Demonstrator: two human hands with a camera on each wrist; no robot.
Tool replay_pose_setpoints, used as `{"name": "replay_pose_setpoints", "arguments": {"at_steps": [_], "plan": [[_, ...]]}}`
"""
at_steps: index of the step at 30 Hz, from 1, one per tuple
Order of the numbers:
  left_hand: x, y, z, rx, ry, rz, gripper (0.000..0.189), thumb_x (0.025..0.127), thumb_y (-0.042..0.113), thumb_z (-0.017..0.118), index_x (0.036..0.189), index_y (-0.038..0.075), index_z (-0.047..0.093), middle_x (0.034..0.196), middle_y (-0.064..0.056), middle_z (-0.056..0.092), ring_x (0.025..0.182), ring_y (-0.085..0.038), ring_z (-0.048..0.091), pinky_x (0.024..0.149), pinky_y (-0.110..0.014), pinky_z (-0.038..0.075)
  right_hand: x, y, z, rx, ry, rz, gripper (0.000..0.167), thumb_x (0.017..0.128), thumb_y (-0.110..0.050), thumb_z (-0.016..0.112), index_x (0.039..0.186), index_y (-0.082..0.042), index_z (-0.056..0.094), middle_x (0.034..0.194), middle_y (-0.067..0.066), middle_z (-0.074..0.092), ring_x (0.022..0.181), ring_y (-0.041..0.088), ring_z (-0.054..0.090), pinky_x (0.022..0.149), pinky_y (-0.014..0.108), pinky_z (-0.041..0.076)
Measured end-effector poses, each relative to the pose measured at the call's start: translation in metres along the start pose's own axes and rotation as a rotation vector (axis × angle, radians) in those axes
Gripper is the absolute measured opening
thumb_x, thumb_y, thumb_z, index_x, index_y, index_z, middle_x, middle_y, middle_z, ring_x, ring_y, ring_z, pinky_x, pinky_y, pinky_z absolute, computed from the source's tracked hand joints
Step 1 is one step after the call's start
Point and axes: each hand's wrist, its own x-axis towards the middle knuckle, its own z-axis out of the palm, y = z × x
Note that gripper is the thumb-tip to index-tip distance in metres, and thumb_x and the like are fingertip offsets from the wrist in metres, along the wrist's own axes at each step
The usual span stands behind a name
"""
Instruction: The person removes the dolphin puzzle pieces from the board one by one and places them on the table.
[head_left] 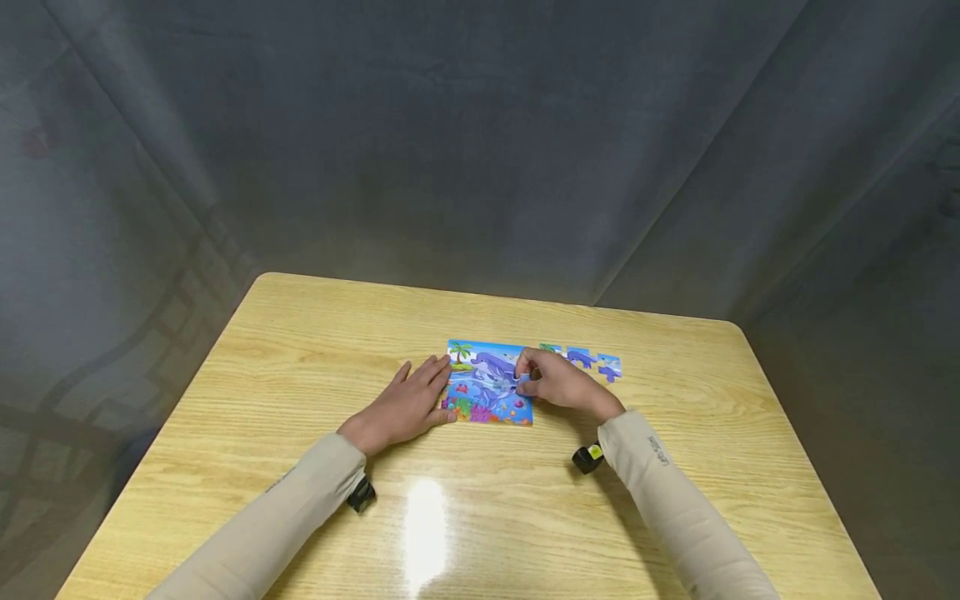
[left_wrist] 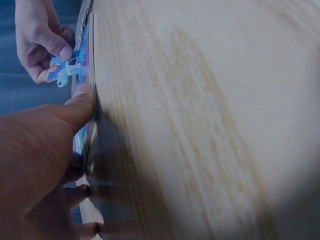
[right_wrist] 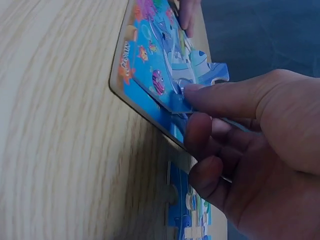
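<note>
A dolphin jigsaw puzzle [head_left: 487, 367] with a palm tree, fish and coral lies on the wooden table. My left hand [head_left: 401, 406] rests flat at its left edge, fingers extended and thumb by the lower left corner. Over the puzzle's right side, my right hand [head_left: 562, 382] pinches a blue puzzle piece [right_wrist: 205, 70] between thumb and fingers. In the left wrist view the piece [left_wrist: 64, 70] is tilted up above the puzzle surface. The fingers partly hide it and the spot under it.
Several loose puzzle pieces [head_left: 610, 367] lie just right of the puzzle, beyond the right hand. The light wooden table [head_left: 480, 517] has a bright glare spot near its front. Grey curtains [head_left: 450, 150] hang behind and beside the table.
</note>
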Motion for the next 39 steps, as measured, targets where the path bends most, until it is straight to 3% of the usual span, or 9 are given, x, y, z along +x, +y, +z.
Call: {"name": "replay_pose_setpoints", "arguments": {"at_steps": [3, 12, 20, 28, 35, 39], "plan": [[0.000, -0.001, 0.001, 0.002, -0.007, -0.006, 0.085, 0.109, 0.053, 0.054, 0.170, 0.003, 0.022, 0.181, -0.013, 0.013, 0.169, -0.036, 0.013, 0.135, -0.067, 0.012, -0.002, 0.002, -0.002, 0.009, -0.027, -0.016, 0.002, 0.106, -0.006, 0.063, 0.106, -0.004, 0.065, 0.094, 0.008, 0.064, 0.074, 0.016, 0.048, 0.067, 0.030, 0.043], [0.000, -0.001, 0.002, 0.001, -0.006, -0.005, 0.085, 0.109, 0.053, 0.053, 0.170, 0.003, 0.022, 0.181, -0.013, 0.013, 0.169, -0.036, 0.013, 0.135, -0.067, 0.012, 0.000, 0.009, 0.003, -0.069, -0.035, -0.038, 0.014, 0.108, -0.013, 0.062, 0.110, -0.009, 0.075, 0.079, 0.004, 0.066, 0.066, 0.012, 0.049, 0.064, 0.026, 0.042], [-0.001, -0.002, 0.002, -0.002, 0.000, -0.001, 0.085, 0.109, 0.053, 0.053, 0.170, 0.002, 0.022, 0.181, -0.013, 0.013, 0.169, -0.036, 0.014, 0.135, -0.066, 0.012, 0.000, 0.006, 0.004, -0.146, 0.014, -0.046, 0.015, 0.109, -0.014, 0.062, 0.111, -0.011, 0.076, 0.078, 0.005, 0.070, 0.064, 0.012, 0.056, 0.062, 0.027, 0.045], [0.000, -0.003, 0.002, -0.001, 0.007, 0.004, 0.085, 0.109, 0.052, 0.054, 0.170, 0.001, 0.021, 0.181, -0.014, 0.014, 0.169, -0.036, 0.015, 0.135, -0.067, 0.012, -0.003, 0.001, -0.001, -0.107, 0.028, -0.029, 0.016, 0.109, -0.014, 0.060, 0.115, -0.007, 0.073, 0.087, 0.011, 0.072, 0.068, 0.017, 0.060, 0.062, 0.028, 0.048], [-0.001, -0.003, 0.002, -0.007, 0.008, 0.004, 0.084, 0.109, 0.049, 0.056, 0.169, -0.001, 0.023, 0.180, -0.016, 0.016, 0.168, -0.038, 0.016, 0.135, -0.067, 0.012, -0.012, 0.007, -0.009, -0.053, 0.036, -0.023, 0.015, 0.109, -0.013, 0.059, 0.116, -0.006, 0.071, 0.075, 0.012, 0.063, 0.062, 0.015, 0.047, 0.058, 0.026, 0.038], [-0.001, -0.002, 0.001, -0.012, 0.001, -0.001, 0.085, 0.109, 0.049, 0.056, 0.169, -0.001, 0.023, 0.181, -0.016, 0.015, 0.168, -0.037, 0.015, 0.135, -0.067, 0.012, -0.019, 0.013, -0.011, -0.041, 0.072, -0.021, 0.009, 0.106, -0.010, 0.065, 0.113, -0.007, 0.071, 0.076, 0.011, 0.063, 0.063, 0.015, 0.050, 0.058, 0.027, 0.042]]}}
